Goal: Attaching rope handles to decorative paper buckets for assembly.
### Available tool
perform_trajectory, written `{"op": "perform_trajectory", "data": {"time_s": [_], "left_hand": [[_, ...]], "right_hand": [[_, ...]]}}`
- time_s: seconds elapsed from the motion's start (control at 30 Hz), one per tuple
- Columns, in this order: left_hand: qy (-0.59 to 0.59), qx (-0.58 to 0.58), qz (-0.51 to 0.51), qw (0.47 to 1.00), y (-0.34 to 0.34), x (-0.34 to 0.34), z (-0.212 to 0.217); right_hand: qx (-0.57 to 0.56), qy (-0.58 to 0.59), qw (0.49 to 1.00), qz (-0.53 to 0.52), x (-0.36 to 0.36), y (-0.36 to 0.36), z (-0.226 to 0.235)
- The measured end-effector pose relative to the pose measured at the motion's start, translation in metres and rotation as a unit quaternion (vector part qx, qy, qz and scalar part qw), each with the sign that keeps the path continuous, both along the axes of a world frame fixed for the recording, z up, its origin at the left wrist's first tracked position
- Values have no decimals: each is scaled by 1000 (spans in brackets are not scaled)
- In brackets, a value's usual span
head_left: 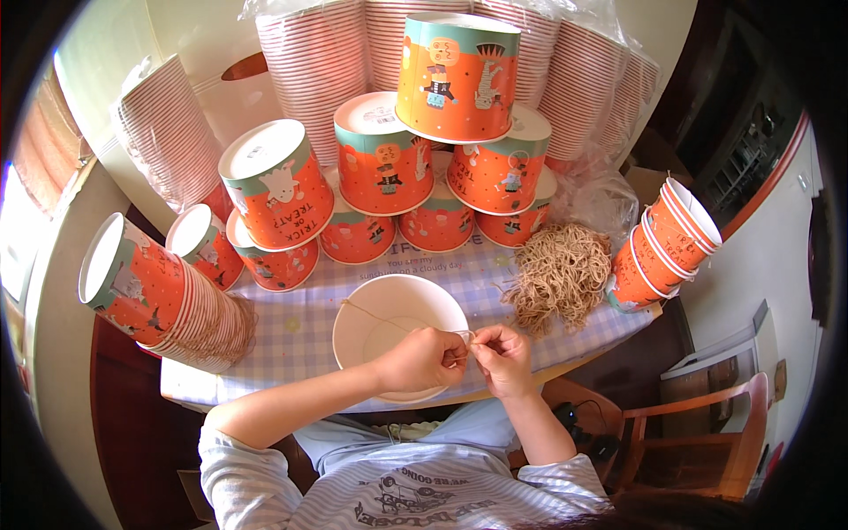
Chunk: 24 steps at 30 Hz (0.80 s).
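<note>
An open paper bucket (382, 300) with a white inside stands at the table's front edge, close to my body. My left hand (422, 359) is over its right side, closed in a pinch on a thin tan string (378, 315). The string runs from the bucket's left rim across its mouth to my fingers. My right hand (502, 360) pinches at the bucket's right rim, its fingertips close to the left ones. The string's end there is too small to make out clearly. Right of the bucket lies a tangled heap of tan strings (562, 272).
Upside-down orange and green paper buckets (382, 168) are piled behind the bucket. Nested buckets (163, 300) lean at the left, with strings hanging there; more nested buckets (664, 243) stand right. Tall bucket stacks in plastic (314, 66) line the back. A wooden chair (751, 433) is at right.
</note>
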<state>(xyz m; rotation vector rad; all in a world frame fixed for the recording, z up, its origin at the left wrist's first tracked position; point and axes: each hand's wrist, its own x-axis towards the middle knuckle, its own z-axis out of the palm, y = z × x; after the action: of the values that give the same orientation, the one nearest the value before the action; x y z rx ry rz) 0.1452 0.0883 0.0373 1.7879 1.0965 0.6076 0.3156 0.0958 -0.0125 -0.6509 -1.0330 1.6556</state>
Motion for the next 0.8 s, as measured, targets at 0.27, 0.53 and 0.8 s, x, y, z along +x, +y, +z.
{"op": "perform_trajectory", "data": {"time_s": [0.27,0.53,0.8], "left_hand": [[-35,-12,18,999,-3,-1,-2],[-117,-89,-41,988,2,-16,6],[-394,-265,-4,880,-11,-11,17]], "right_hand": [[64,-33,997,9,2,1,1],[184,-50,981,19,4,-4,5],[275,-193,937,93,13,-16,16]]}}
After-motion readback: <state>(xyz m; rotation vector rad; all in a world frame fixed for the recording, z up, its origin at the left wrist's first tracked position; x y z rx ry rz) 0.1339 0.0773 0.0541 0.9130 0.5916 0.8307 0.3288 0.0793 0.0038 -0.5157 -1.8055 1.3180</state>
